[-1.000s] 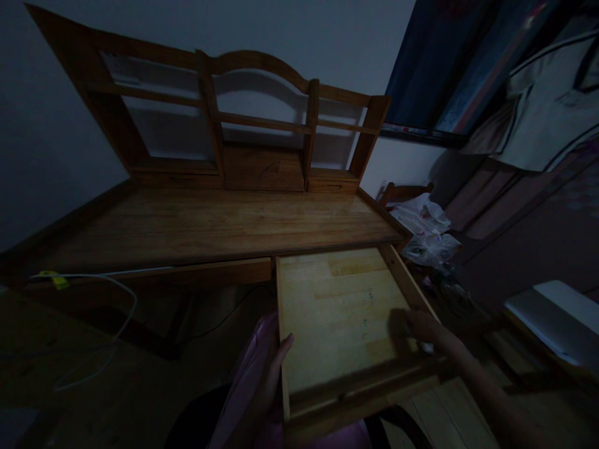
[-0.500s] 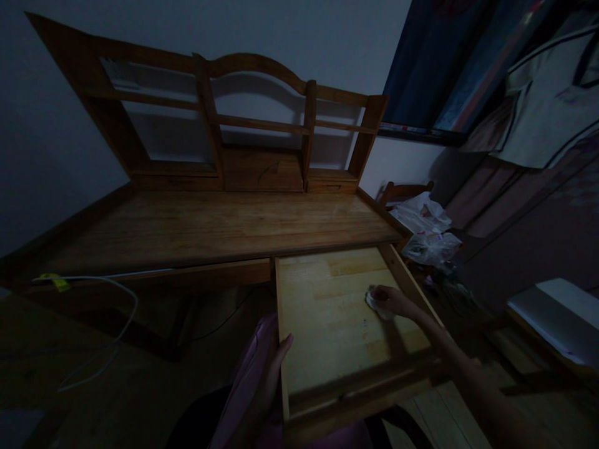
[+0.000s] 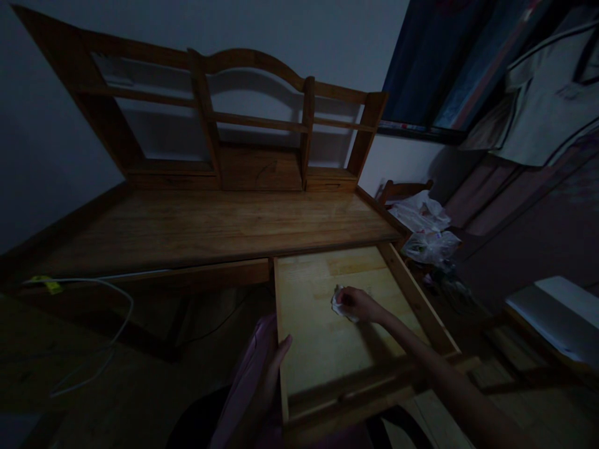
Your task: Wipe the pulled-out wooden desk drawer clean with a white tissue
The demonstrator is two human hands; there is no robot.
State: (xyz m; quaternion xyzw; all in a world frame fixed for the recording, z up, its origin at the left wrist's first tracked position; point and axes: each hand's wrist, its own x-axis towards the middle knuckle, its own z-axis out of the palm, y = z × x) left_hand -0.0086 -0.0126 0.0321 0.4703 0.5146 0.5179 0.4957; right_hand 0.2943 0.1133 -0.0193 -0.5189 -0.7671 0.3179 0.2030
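A pulled-out wooden drawer hangs below the right part of a wooden desk. My right hand is closed on a crumpled white cloth or tissue and presses it on the drawer's pale bottom, near the middle. My left hand grips the drawer's left wall near the front corner, fingers wrapped over the edge. The drawer holds nothing else that I can see.
A wooden hutch with shelves stands at the back of the desk. A white cable trails off the desk's left front. White plastic bags lie on a chair to the right. A white slab sits at the far right. The room is dim.
My right hand has swept the white wad from the drawer's front right corner up and then left to the middle. My left hand has stayed on the left wall.
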